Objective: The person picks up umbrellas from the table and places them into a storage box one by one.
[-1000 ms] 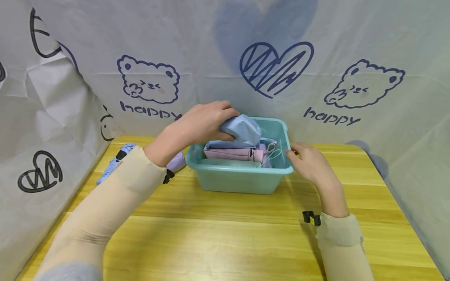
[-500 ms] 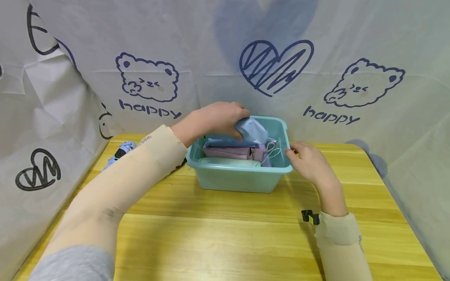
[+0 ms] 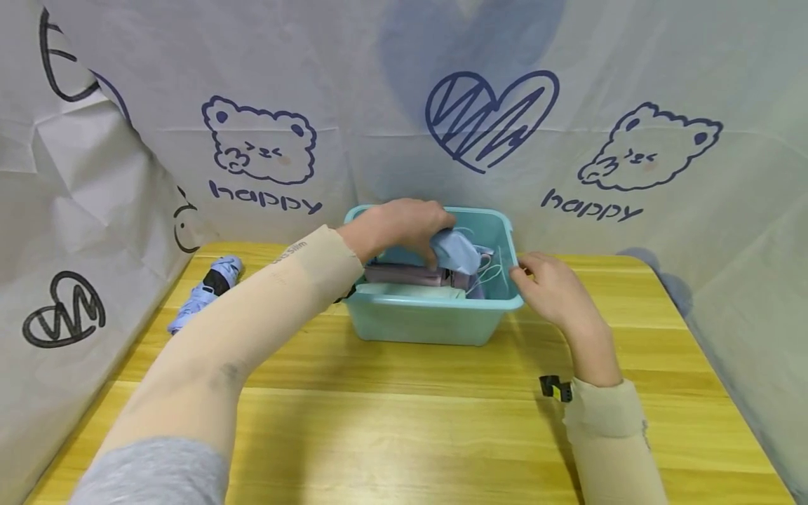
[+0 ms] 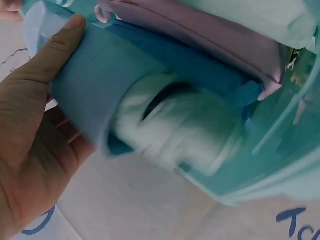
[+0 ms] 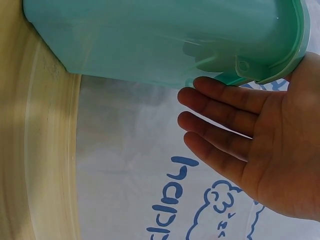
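Note:
In the head view, a turquoise plastic tub [image 3: 419,328] stands on the table. Over its back half my left hand [image 3: 410,228] grips a light blue cloth pouch [image 3: 456,250], tilted down into the tub. The left wrist view has the thumb along this pouch; a pale green wrapped bundle [image 4: 175,125] with a dark slit shows at its near end, blurred. Beside it in the tub lie a mauve case [image 3: 407,274], a dark blue item [image 4: 190,65] and a pale green item [image 3: 413,291]. My right hand [image 3: 555,291] rests at the right rim, its fingers straight outside the wall.
A light blue rolled bundle with a black band [image 3: 202,291] lies at the table's left edge, partly behind my left forearm. Thin cord loops [image 3: 492,270] lie inside the tub's right end. Printed cloth [image 3: 379,98] hangs close behind the tub.
My left hand has moved right and slightly down with the light blue pouch, lower into the tub. The forearm now hides the lilac item left of the tub. The right hand has barely moved.

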{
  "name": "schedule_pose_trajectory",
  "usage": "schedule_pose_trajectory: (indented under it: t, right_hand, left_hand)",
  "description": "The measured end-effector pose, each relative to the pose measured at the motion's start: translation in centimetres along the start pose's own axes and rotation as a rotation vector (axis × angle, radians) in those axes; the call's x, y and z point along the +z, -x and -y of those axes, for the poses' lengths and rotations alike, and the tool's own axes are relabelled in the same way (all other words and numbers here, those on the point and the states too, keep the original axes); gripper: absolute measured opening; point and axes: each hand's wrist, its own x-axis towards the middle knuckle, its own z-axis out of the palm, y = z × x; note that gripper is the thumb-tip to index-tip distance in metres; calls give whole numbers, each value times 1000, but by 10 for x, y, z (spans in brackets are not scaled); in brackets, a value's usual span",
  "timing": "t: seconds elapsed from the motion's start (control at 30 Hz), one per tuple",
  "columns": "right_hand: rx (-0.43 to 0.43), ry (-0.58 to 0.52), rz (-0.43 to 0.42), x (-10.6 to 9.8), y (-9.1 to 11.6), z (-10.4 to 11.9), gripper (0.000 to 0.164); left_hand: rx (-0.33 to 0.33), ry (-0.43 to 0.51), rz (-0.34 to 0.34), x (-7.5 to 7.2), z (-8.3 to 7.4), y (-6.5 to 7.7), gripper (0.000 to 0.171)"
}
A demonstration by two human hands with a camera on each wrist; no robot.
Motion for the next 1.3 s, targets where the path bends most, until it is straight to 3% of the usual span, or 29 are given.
schedule_pose_trajectory:
  t: [0.4,0.7,1.07,1.3]
  right_hand:
    - [-8,6,-5,-1,1,0,49]
    - [-12,6,-7,1,0,1,48]
    - [-32,8,-37,3,-1,-1,34]
    - [-23,1,-19,1,0,2,38]
  left_hand:
    - [7,-3,75,10,1,-9,56]
    - [-7,-25,66,16,2,-2,54]
    - [-77,-23,179,16,1,4,60]
    - [-92,12,193,16,2,8,60]
